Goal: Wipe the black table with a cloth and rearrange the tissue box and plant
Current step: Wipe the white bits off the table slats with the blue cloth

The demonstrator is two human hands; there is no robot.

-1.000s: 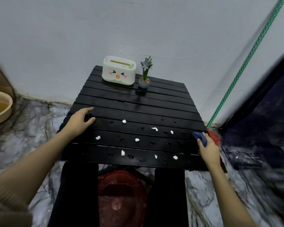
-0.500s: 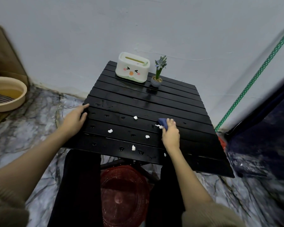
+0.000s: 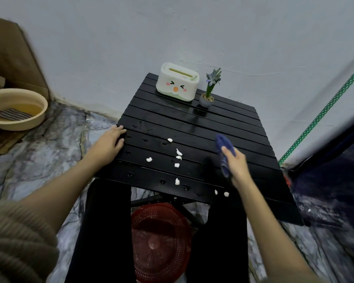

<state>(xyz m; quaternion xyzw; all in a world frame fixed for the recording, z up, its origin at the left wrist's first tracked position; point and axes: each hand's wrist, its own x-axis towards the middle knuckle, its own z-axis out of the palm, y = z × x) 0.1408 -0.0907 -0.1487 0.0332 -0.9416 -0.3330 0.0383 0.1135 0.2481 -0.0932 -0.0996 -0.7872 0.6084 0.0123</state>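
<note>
The black slatted table [image 3: 192, 121] carries several white crumbs [image 3: 178, 153] and wet drops near its front. My right hand [image 3: 236, 166] grips a blue cloth [image 3: 223, 142] over the table's right middle, to the right of the crumbs. My left hand [image 3: 108, 142] rests flat on the table's left edge, fingers spread. At the back stand a white tissue box [image 3: 177, 84] with a cartoon face and, to its right, a small potted plant [image 3: 208, 92] with bluish flowers.
A red mesh basket [image 3: 160, 242] sits on the floor under the table between my legs. A beige basin [image 3: 16, 109] with water stands at the left by cardboard. A green patterned strap [image 3: 323, 111] and dark fabric [image 3: 335, 170] lie on the right.
My right hand swept the blue cloth from the table's right edge leftward to the crumbs, then back to the right middle. Some crumbs shifted into a cluster. My left hand stayed on the edge.
</note>
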